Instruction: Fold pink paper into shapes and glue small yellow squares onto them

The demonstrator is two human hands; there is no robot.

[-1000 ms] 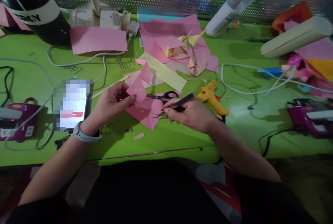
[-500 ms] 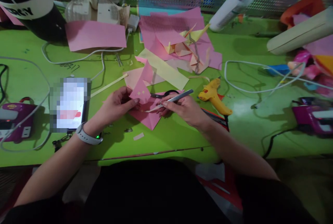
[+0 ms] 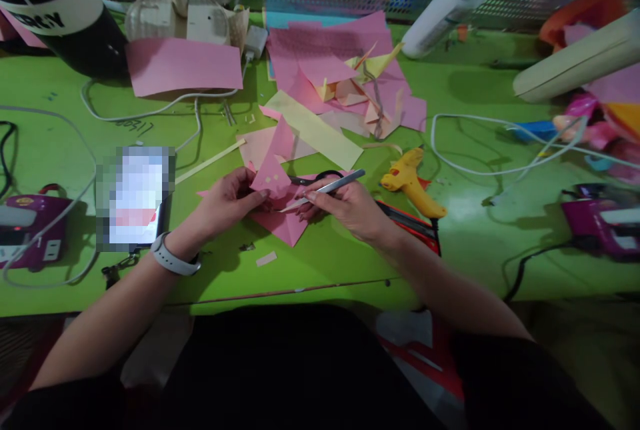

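Pink paper (image 3: 273, 178) overlapping scissors (image 3: 300, 181), tweezers (image 3: 344, 181) indistinct at tips

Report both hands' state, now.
Left hand: closed, pinching the folded pink paper.
Right hand: closed, holding the slim silver tool.

Slim silver metal tweezers (image 3: 343, 181): tips, spread 1.0 s ago, now drawn together at the lower edge of the pink folded paper piece (image 3: 273, 177)
Right hand (image 3: 350, 210): nearer the left hand (image 3: 220, 202) than 1.0 s ago
Long red-and-black tool (image 3: 410, 220): more uncovered beside the right forearm
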